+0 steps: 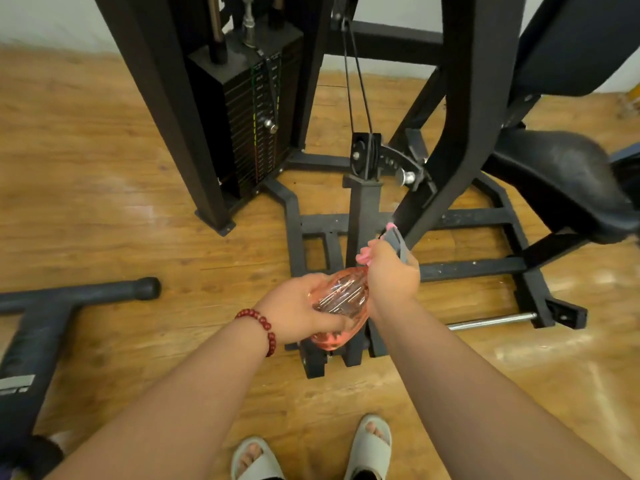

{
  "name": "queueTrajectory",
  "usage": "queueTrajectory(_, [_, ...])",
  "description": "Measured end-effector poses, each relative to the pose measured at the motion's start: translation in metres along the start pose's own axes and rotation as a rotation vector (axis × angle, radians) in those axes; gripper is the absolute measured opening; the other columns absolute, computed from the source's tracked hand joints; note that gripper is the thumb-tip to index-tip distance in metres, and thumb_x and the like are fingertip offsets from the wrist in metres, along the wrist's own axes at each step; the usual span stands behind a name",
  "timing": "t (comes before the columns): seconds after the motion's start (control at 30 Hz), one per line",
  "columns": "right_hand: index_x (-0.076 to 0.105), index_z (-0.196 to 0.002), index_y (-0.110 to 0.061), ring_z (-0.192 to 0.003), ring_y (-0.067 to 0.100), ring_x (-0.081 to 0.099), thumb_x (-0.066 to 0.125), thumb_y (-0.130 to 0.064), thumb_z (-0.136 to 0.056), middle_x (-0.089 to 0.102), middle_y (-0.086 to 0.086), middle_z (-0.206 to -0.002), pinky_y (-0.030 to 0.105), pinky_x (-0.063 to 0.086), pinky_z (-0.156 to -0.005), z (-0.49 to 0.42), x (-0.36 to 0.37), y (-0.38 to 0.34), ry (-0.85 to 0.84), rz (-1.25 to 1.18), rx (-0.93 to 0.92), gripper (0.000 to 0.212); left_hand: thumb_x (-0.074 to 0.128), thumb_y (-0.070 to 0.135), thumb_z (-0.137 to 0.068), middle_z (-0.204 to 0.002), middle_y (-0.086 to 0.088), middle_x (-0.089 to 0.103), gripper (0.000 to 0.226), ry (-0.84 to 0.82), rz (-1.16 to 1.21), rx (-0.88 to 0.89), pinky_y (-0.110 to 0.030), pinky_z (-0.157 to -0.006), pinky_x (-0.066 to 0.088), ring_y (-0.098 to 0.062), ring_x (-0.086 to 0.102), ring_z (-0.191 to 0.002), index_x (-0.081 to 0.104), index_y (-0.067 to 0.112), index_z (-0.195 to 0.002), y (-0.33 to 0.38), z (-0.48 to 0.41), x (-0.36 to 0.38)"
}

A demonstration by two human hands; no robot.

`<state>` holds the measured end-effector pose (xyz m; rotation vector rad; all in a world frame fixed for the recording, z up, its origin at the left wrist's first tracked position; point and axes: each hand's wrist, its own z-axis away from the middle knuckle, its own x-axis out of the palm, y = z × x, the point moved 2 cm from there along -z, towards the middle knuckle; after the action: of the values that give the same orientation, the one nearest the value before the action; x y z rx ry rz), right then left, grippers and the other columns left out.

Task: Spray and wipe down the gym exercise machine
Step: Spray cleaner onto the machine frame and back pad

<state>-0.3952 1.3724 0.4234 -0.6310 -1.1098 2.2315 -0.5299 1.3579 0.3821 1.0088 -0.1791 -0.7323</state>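
Two grips share one pink, see-through spray bottle (341, 303), held in mid-air low in front of the person, above the base of the black exercise machine (360, 216). The left grip (294, 306) wraps round the bottle's body from the side, fingers curled under it. The right grip (391, 275) is clamped round the bottle's neck; beyond it a grey head with a pink tip (394, 237) points toward a slanted black beam of the machine (motion blur hides the finer parts).

A bracelet of dark red beads (263, 323) circles the left wrist.

Just past the bottle an upright post carries a pulley (363, 154), with a cable (356, 81) running up from it. To the left stands the weight stack (256, 109) with a selector pin in it. A padded seat (561, 174) sits at the right, and a chrome bar (491, 320) lies low at the base's near right corner.

All of it stands on a wooden floor (104, 202). A second black frame (45, 313) lies at the far left. Pale slippers (252, 459) show at the bottom edge.
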Motion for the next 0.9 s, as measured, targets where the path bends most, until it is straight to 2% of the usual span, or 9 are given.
queueTrajectory(0.13, [0.068,-0.101,-0.033,-0.078,0.015,0.063,0.065,-0.016,-0.089,0.065,-0.010,-0.060,0.036,0.052,-0.082,0.000,-0.006,-0.005,0.028,-0.041,-0.010,0.021,0.083,0.041,-0.069,-0.102,0.016,0.067,0.056,-0.002,-0.091,0.035,-0.031,-0.085,0.057,-0.003,0.065,-0.093,0.058,0.033,-0.118,0.016,-0.001,-0.003])
queueTrajectory(0.2, [0.069,-0.093,-0.033,-0.080,0.018,0.063,0.067,-0.018,-0.089,0.065,-0.010,-0.063,0.040,0.054,-0.085,0.004,-0.010,-0.009,0.024,-0.051,0.001,0.016,0.083,0.041,-0.070,-0.103,0.017,0.066,0.058,-0.009,-0.122,0.042,-0.030,-0.085,0.056,-0.002,0.064,-0.094,0.057,0.032,-0.121,0.021,0.002,-0.004])
queueTrajectory(0.3, [0.068,-0.062,-0.036,-0.091,0.025,0.065,0.067,-0.016,-0.087,0.065,-0.005,-0.075,0.047,0.054,-0.092,0.010,-0.017,-0.014,0.032,-0.081,0.034,0.032,0.083,0.044,-0.069,-0.103,0.015,0.066,0.057,-0.033,-0.149,0.037,-0.032,-0.085,0.057,-0.003,0.064,-0.094,0.058,0.032,-0.119,0.030,0.007,-0.005])
queueTrajectory(0.43, [0.061,-0.077,-0.030,-0.092,0.024,0.067,0.064,-0.014,-0.089,0.068,-0.002,-0.077,0.048,0.053,-0.094,0.014,-0.023,-0.023,0.063,-0.131,0.073,0.021,0.083,0.043,-0.068,-0.101,0.015,0.067,0.052,-0.041,-0.176,0.053,-0.034,-0.086,0.056,-0.004,0.064,-0.093,0.060,0.033,-0.114,0.043,0.009,-0.004])
queueTrajectory(0.53, [0.063,-0.086,-0.021,-0.082,0.023,0.067,0.063,-0.013,-0.087,0.066,-0.004,-0.060,0.049,0.053,-0.094,0.015,-0.033,-0.029,0.109,-0.156,0.122,0.008,0.082,0.045,-0.069,-0.097,0.015,0.068,0.044,-0.074,-0.220,0.045,-0.031,-0.083,0.057,-0.003,0.065,-0.090,0.062,0.033,-0.106,0.055,0.009,0.000])
queueTrajectory(0.63, [0.067,-0.103,-0.023,-0.086,0.025,0.069,0.064,-0.013,-0.084,0.067,-0.004,-0.058,0.050,0.052,-0.095,0.015,-0.048,-0.034,0.133,-0.213,0.129,0.021,0.082,0.049,-0.067,-0.096,0.015,0.068,0.044,-0.107,-0.293,0.041,-0.031,-0.082,0.057,-0.004,0.065,-0.088,0.061,0.034,-0.103,0.070,0.009,0.009])
queueTrajectory(0.7, [0.070,-0.084,-0.024,-0.089,0.029,0.068,0.064,-0.006,-0.080,0.070,0.000,-0.070,0.049,0.052,-0.095,0.012,-0.061,-0.040,0.137,-0.229,0.097,0.020,0.082,0.050,-0.067,-0.098,0.015,0.068,0.048,-0.117,-0.308,0.053,-0.032,-0.084,0.057,-0.004,0.065,-0.090,0.061,0.034,-0.107,0.082,0.008,0.017])
queueTrajectory(0.77, [0.066,-0.066,-0.025,-0.082,0.029,0.064,0.062,0.001,-0.078,0.067,0.002,-0.073,0.046,0.052,-0.088,0.006,-0.074,-0.051,0.150,-0.256,0.097,0.028,0.081,0.049,-0.067,-0.099,0.016,0.068,0.050,-0.119,-0.320,0.076,-0.033,-0.085,0.057,-0.003,0.065,-0.091,0.062,0.034,-0.110,0.097,0.007,0.023])
queueTrajectory(0.9, [0.063,-0.082,-0.031,-0.085,0.028,0.066,0.061,-0.002,-0.083,0.067,0.003,-0.075,0.046,0.054,-0.089,-0.005,-0.087,-0.073,0.124,-0.338,0.072,0.028,0.081,0.049,-0.068,-0.098,0.016,0.068,0.049,-0.091,-0.349,0.098,-0.032,-0.085,0.057,-0.002,0.064,-0.090,0.062,0.034,-0.111,0.123,0.000,0.032])
